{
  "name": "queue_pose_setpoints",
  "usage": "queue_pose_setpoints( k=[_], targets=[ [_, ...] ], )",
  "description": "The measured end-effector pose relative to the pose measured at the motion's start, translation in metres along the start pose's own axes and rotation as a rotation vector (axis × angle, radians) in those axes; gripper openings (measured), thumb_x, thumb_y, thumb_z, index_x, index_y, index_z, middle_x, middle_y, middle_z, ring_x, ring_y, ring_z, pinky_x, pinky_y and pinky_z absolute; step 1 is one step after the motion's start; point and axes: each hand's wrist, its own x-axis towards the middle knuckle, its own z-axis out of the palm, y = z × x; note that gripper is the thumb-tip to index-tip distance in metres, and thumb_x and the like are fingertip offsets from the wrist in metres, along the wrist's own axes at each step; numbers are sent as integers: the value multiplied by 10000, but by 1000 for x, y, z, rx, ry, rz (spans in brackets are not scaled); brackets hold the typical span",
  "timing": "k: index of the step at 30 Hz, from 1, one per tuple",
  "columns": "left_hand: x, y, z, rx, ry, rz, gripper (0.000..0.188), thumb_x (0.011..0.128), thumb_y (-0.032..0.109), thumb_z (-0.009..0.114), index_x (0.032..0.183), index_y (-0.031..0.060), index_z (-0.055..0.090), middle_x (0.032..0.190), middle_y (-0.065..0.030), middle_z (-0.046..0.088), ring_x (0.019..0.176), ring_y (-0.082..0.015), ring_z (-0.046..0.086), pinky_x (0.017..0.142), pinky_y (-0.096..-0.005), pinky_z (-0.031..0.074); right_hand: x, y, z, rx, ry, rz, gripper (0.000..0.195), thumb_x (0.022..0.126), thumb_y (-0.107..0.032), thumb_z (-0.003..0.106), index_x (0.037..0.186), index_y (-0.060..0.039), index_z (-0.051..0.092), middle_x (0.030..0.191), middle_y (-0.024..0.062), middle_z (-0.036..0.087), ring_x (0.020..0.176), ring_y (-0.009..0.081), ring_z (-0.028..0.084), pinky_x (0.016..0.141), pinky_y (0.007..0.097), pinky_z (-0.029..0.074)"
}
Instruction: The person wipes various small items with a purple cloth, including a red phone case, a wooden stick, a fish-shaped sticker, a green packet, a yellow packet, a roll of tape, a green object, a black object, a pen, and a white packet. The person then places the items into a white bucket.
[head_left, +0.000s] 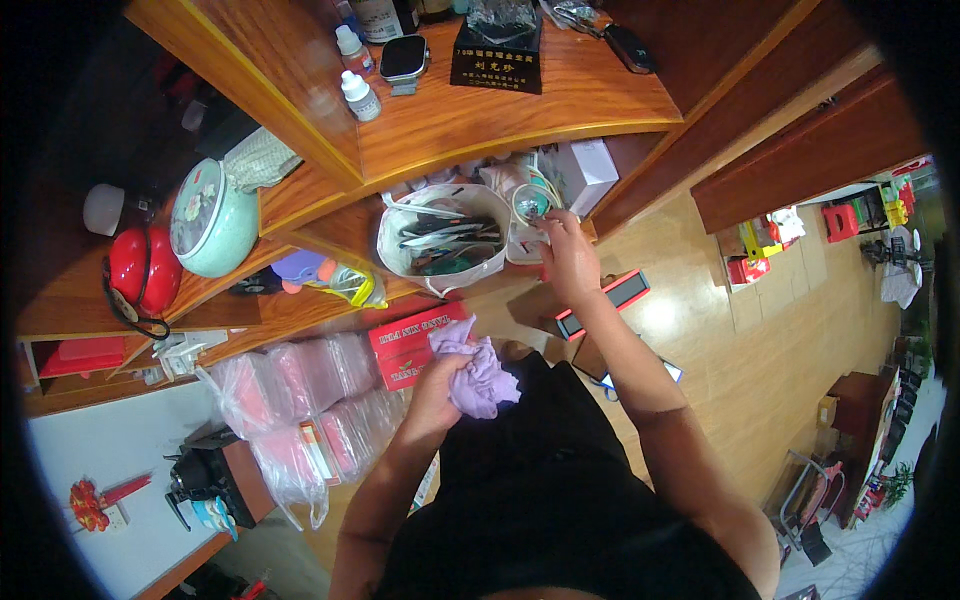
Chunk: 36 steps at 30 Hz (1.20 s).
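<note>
My left hand (441, 386) is closed around a crumpled light purple cloth (484, 375), held in front of my dark clothing. My right hand (571, 255) reaches to the lower shelf, its fingertips at the rim of a round clear container (531, 202). Whether the fingers grip it or only touch it, I cannot tell. Just left of that hand, a white fabric storage basket (472, 277) stands at the shelf edge, with papers and flat packets (450, 240) inside. A white box (589, 176) sits behind the right hand.
On the upper shelf (420, 131) are a smartwatch (403, 58), small dropper bottles (361, 96), a black trophy base bearing writing (496, 60) and a key fob (628, 49). A lidded green jar (214, 225) and bagged pink packs (300, 382) are at left. A wooden door (810, 150) stands at right.
</note>
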Motion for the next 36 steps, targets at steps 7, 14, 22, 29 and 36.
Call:
queue_pose_setpoints(
  k=[7,14,22,29,36],
  targets=[
    [-29,13,32,232,18,140,385,918,61,654,1295,4,604,1139,-100,694,1035,-243,693,945,-387,559,13,24,15,202,228,-160,165,904,21,660,1061,-17,620,1098,171,670,1022,372,667,884,431,545],
    [-46,50,66,1220,19,925,471,775,60,731,1226,-32,630,1330,-196,633,1189,-320,666,1001,-402,525,7,0,-7,507,174,62,231,947,-25,701,1145,-33,582,864,83,657,801,185,655,740,332,548],
    [-28,99,83,1636,1,1058,329,724,68,764,1033,10,667,1610,-145,453,1260,-372,598,995,-421,526,16,-73,-68,390,71,-288,271,919,7,715,1165,-39,611,969,126,669,849,260,673,764,372,551],
    [-18,97,74,1679,5,1078,376,735,94,778,1092,33,674,1531,-112,529,1198,-382,592,999,-465,513,45,-104,-57,146,-168,-435,195,970,-85,662,1154,-38,621,1009,193,682,934,394,678,800,448,544],
    [-20,96,61,1717,-53,1107,395,725,90,797,1095,35,670,1401,-133,569,1203,-391,580,1010,-466,510,58,-114,-60,75,-340,-378,185,992,-158,635,1165,-98,610,956,206,702,912,442,676,774,510,528]
  ],
)
